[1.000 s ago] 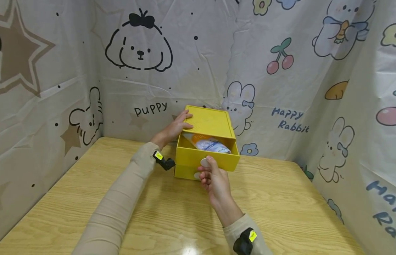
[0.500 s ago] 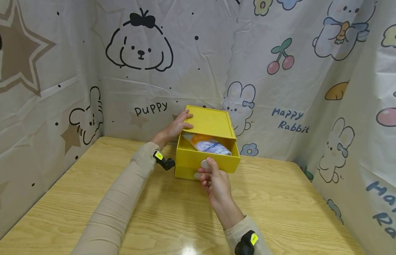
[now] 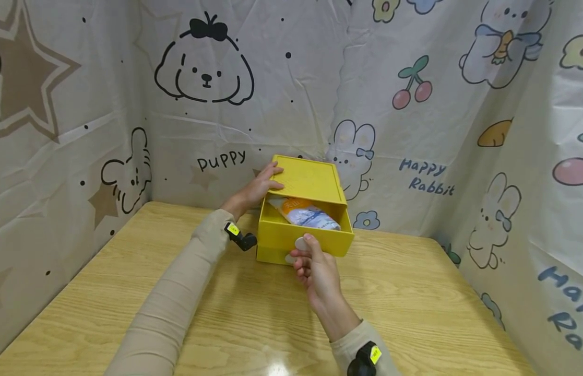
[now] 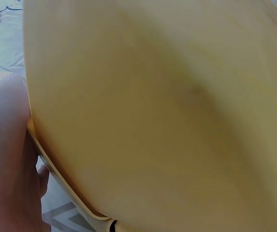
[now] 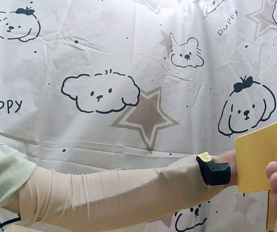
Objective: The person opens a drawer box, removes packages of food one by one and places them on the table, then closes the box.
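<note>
A yellow drawer box stands at the back of the table, its upper drawer pulled partly out. Inside that drawer lies a plastic packet printed orange, white and blue; its rear part is hidden beneath the box top. My left hand rests on the box's top left edge, fingers extended on the top. With my right hand I pinch the round white knob of the upper drawer between thumb and fingers. In the left wrist view, a yellow panel fills most of the picture.
Below the pulled drawer, a second white knob shows on the lower front. The wood-grain table spreads in front of the box. A printed cloth hangs close behind it and along both sides.
The upper drawer has come slightly further out toward me, with my right hand still on its knob. My left hand stays put on the box.
</note>
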Demonstrator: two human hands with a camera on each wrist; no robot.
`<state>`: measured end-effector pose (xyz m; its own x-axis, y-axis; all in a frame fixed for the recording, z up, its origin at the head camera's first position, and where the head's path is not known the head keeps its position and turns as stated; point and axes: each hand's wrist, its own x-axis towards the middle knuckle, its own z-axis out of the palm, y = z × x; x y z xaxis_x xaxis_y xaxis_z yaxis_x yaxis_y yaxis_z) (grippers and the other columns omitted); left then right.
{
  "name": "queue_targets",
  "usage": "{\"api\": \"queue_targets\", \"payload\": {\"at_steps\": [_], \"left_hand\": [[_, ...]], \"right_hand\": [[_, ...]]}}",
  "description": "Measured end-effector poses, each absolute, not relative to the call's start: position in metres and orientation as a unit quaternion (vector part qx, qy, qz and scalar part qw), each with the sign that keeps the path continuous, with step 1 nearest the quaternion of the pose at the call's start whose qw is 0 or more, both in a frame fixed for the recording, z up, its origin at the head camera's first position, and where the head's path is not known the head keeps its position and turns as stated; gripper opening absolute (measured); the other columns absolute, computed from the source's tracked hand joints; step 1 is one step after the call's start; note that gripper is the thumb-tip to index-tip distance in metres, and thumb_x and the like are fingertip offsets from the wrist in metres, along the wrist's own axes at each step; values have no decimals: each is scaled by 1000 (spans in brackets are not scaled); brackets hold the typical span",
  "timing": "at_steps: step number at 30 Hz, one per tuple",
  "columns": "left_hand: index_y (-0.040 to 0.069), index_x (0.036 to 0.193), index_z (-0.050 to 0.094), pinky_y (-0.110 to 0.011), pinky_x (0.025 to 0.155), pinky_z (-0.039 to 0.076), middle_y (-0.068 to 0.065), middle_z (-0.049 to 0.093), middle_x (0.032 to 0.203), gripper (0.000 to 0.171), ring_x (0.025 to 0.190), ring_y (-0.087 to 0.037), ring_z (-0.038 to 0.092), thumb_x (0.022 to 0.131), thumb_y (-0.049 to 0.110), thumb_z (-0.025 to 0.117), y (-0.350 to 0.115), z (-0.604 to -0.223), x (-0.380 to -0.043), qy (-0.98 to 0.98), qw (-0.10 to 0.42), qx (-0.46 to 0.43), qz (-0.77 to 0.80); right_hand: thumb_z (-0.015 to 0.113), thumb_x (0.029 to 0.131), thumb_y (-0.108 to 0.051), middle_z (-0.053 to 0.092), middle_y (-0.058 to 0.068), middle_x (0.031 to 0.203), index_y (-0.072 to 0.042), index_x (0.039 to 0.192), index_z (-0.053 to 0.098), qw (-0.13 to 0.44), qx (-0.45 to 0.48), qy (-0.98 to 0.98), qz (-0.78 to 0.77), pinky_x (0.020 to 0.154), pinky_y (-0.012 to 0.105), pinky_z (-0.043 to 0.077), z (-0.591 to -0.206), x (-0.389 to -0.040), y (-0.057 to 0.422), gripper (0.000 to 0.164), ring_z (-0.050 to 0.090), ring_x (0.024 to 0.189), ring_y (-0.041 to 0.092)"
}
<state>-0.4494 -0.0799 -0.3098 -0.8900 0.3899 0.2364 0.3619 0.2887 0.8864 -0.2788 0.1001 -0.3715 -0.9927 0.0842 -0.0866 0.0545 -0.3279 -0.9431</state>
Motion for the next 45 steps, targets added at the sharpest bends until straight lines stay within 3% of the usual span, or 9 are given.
{"api": "queue_targets", "payload": {"at_steps": [23, 45], "left_hand": [[4, 160, 33, -45, 124, 3, -2, -1, 173, 64, 156, -22, -5, 102, 25, 50, -81, -308, -448, 803, 24, 239, 545], [5, 160, 33, -45, 124, 5, -1, 1, 173, 63, 156, -21, -3, 102, 24, 50, -82, -309, -449, 800, 25, 235, 552]], "right_hand": [[66, 99, -46, 68, 3, 79, 2, 101, 69, 4, -62, -580, 812, 51, 16, 42, -371, -269, 102, 48, 52, 58, 5], [66, 99, -43, 64, 0, 71, 0, 95, 69, -1, -63, -578, 814, 46, 15, 39, -372, -260, 102, 43, 50, 53, 4]]}}
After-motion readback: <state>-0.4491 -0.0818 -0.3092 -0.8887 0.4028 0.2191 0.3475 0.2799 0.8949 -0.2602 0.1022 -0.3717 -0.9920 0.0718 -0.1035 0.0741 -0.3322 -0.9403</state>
